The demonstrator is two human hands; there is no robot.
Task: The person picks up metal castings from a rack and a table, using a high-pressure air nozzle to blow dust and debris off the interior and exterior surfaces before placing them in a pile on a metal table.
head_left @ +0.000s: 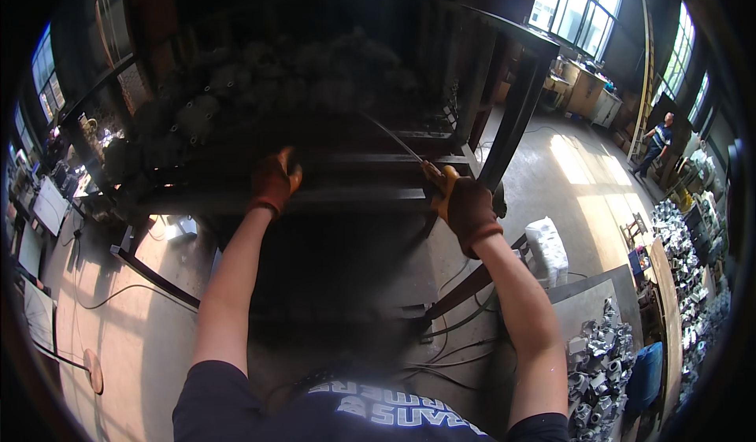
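Note:
My left hand [273, 182], in a red-and-orange work glove, hovers by the front bars of a dark metal frame [362, 195]. Its fingers are loosely bent and apart, and nothing shows in them. My right hand [468, 206], gloved alike, is closed around the handle of a tool with a long thin metal rod [394, 137]. The rod slants up and left over the frame, toward a heap of grey metal castings [268, 76] in deep shadow. Darkness hides most details of the heap and the rod's tip.
A thick dark upright post [520, 111] stands just right of my right hand. Hoses [449, 359] trail across the floor below. Metal parts [602, 375] lie piled at lower right, near a white sack [546, 249]. Another person [656, 146] stands far right.

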